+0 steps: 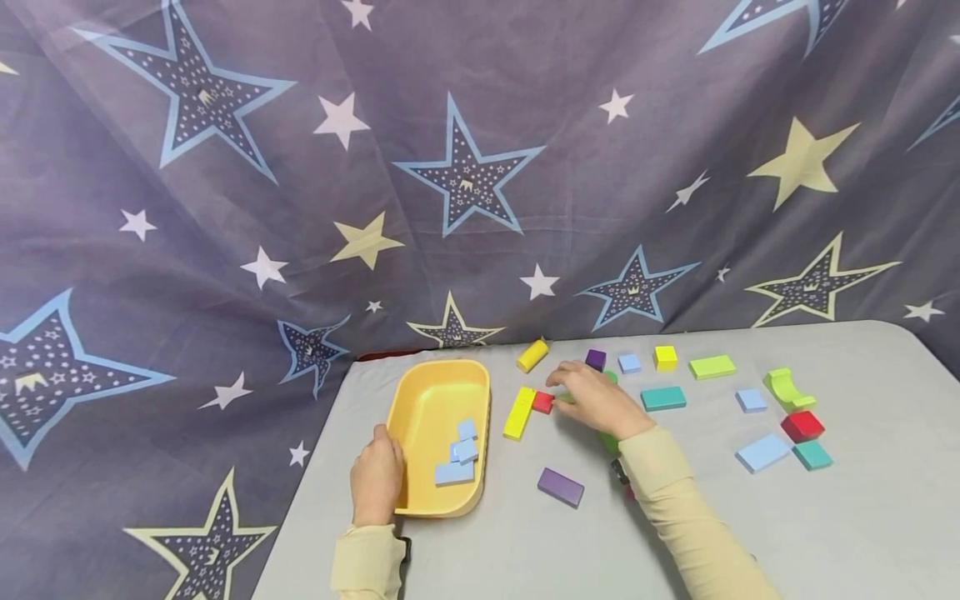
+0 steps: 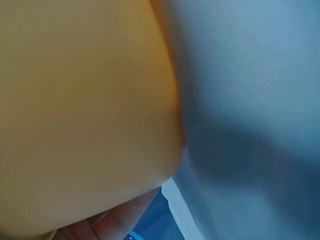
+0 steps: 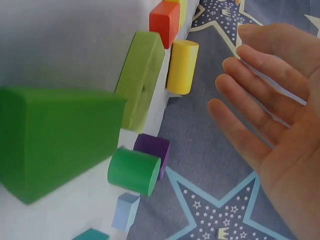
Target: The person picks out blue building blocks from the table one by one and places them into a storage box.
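Note:
My left hand (image 1: 377, 477) grips the left rim of a yellow plastic tray (image 1: 420, 493). Several light blue blocks (image 1: 454, 474) lie inside it. The left wrist view is mostly filled by the tray's wall (image 2: 85, 110), with fingers (image 2: 122, 220) below its edge. My right hand (image 1: 600, 402) hovers over the blocks with its fingers extended and holds nothing. Beneath and beside it in the right wrist view are a large green block (image 3: 65, 140), a light green block (image 3: 141, 82), a green cylinder (image 3: 134, 171) and a purple block (image 3: 154, 150).
Left of the right hand lie a yellow block (image 1: 519, 413), a red block (image 1: 543, 402) and a yellow cylinder (image 1: 532, 355). A purple block (image 1: 560, 487) lies nearer. Several blocks, including a teal one (image 1: 663, 398) and a green curved one (image 1: 787, 390), are spread rightward. Star-patterned cloth (image 1: 495, 275) hangs behind the table.

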Tool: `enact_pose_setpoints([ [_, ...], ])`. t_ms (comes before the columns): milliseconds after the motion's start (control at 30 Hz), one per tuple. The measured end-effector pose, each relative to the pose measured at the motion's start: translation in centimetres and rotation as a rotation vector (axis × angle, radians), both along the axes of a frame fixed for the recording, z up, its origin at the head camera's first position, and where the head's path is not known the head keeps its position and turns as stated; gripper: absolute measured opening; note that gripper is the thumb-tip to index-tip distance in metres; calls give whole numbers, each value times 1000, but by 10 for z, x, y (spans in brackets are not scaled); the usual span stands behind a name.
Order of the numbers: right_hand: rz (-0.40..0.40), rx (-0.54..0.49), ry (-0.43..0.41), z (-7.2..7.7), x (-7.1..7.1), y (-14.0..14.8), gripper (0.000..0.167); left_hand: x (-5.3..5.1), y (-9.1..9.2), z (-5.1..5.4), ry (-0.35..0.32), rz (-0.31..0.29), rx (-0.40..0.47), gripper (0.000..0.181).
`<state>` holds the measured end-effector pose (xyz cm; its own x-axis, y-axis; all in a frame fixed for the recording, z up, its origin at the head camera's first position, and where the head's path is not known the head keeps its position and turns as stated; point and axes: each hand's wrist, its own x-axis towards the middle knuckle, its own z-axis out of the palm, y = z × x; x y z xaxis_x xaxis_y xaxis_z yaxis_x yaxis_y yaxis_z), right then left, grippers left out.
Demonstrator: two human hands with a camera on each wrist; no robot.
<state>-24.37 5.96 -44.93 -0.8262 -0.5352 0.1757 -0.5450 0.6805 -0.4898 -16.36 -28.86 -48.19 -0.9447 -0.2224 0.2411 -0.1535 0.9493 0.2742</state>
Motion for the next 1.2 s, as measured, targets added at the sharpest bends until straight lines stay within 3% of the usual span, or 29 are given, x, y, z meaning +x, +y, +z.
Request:
enact_pose_setpoints([
  [433, -47, 34, 4, -2, -7, 19, 31, 0, -3, -2, -5, -1, 0, 20],
  [733, -78, 18, -4, -2, -12, 30, 31, 0, -1, -3, 27, -3, -5, 18],
  [1200, -74, -12, 124, -10, -16, 46, 23, -1, -2, -1, 13, 8, 6, 18],
])
